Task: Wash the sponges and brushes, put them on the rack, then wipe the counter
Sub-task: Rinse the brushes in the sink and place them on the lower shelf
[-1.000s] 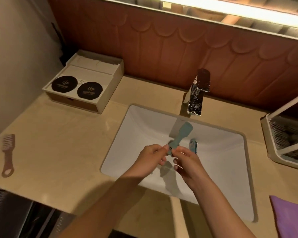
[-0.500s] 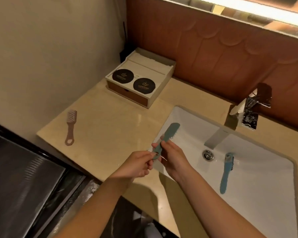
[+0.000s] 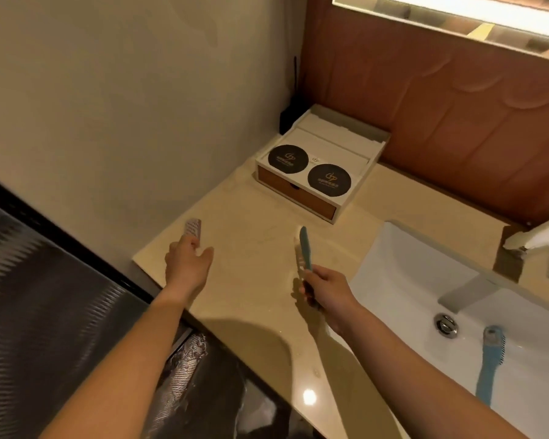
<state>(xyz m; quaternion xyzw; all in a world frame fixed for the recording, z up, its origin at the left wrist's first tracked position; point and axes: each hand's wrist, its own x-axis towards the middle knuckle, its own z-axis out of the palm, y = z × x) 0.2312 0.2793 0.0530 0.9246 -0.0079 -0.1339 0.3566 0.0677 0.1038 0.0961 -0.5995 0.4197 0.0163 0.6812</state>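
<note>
Head view. Bathroom corner: plain beige wall [image 3: 124, 106] on the left, brown moulded panel [image 3: 441, 122] at the far side. A beige stone desk [image 3: 251, 223] runs between them, with a white sink [image 3: 409, 280] set into its right part.

- Far on the desk, against the brown panel: white box [image 3: 358, 153] with two black discs [image 3: 288, 158] lying on its top.
- Tap [image 3: 533, 239] at the right edge, spout over the sink. Drain [image 3: 446, 324] in the basin floor.
- Blue brush [image 3: 488, 365] lies in the sink, just near of the drain, head toward the drain, handle toward the near side.
- Pink brush [image 3: 193, 228] lies on the desk close to the left wall, near the desk's left edge. Only its bristle head shows; the handle is hidden under the hand.
- Left hand [image 3: 187, 264] is stretched out over the pink brush, palm down, thumb spread off to the right. Its fingers [image 3: 184, 243] lie bent over the handle. I cannot tell whether they have closed on it.
- Right hand [image 3: 327, 289] is above the desk, just left of the sink rim. Its fingers [image 3: 311, 282] are wrapped round the handle of a teal brush [image 3: 305, 248], which points up and away, white bristles facing left.
- The two hands are well apart.
</note>
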